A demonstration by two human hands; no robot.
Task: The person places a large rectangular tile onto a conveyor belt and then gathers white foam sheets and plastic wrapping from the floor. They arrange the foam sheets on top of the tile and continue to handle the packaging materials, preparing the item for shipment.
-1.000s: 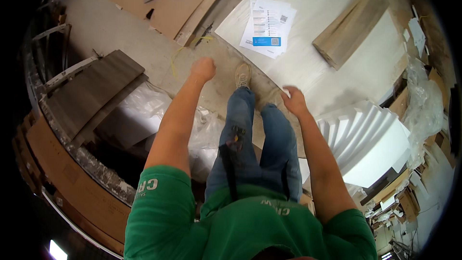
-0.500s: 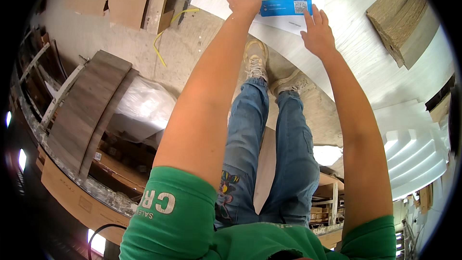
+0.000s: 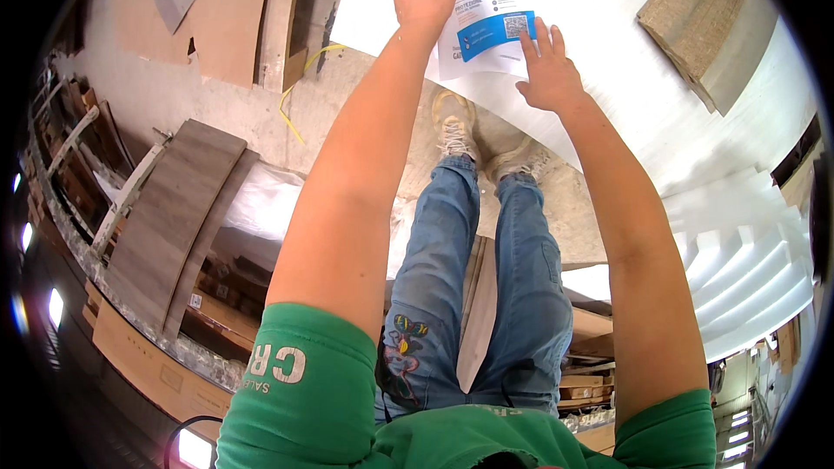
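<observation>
Touching one blue-banded sheet (image 3: 492, 7): one left hand (image 3: 424, 2), one right hand (image 3: 552, 72).

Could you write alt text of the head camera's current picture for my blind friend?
A person's left hand grips the left edge of a white printed paper sheet with a blue band, while the right hand is open at its lower right corner. A broad white panel lies beneath; grey-brown wood-look planks sit further left.

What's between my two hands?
Printed paper with a blue band lies between your left hand and right hand, seen in the head view.
</observation>
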